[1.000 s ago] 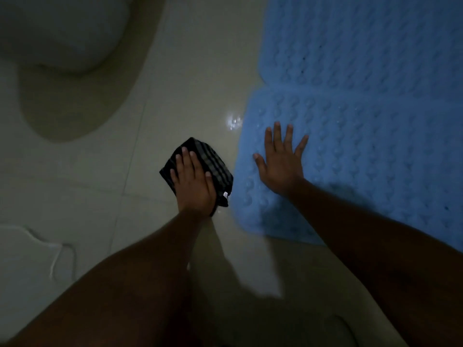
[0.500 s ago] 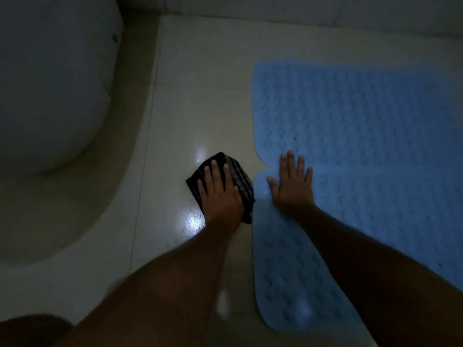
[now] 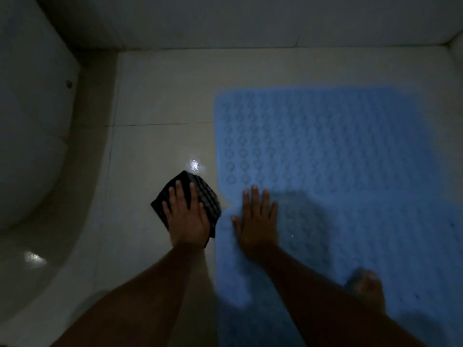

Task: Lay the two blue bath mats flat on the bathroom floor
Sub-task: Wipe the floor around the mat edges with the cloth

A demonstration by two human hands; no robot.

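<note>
Head view, dim light, some motion blur. Noted far mat [image 3: 325, 136], blue and bumpy, lying flat on the pale tiled floor [image 3: 160, 146], short of the back wall [image 3: 250, 21]. Noted near mat [image 3: 350, 246], same blue, on the floor just in front of it, the two meeting edge to edge; cannot tell whether overlapping. Left edge of the near mat too blurred to judge for flatness. Found right hand [image 3: 258, 221] palm down on the far left corner of the near mat, fingers straight and slightly spread, gripping nothing, fingertips reaching the line where the mats meet. Found left hand [image 3: 186, 219] palm down with straight fingers on a folded dark striped cloth [image 3: 208, 196], pressing it to the floor just left of the mats, nothing curled round it. Logged a bare foot [image 3: 368, 289] on the near mat at lower right. Logged a white toilet [image 3: 30, 121] at left, well apart from the mats, and a small bright glare spot [image 3: 195, 164] on the tile just beyond the cloth.
</note>
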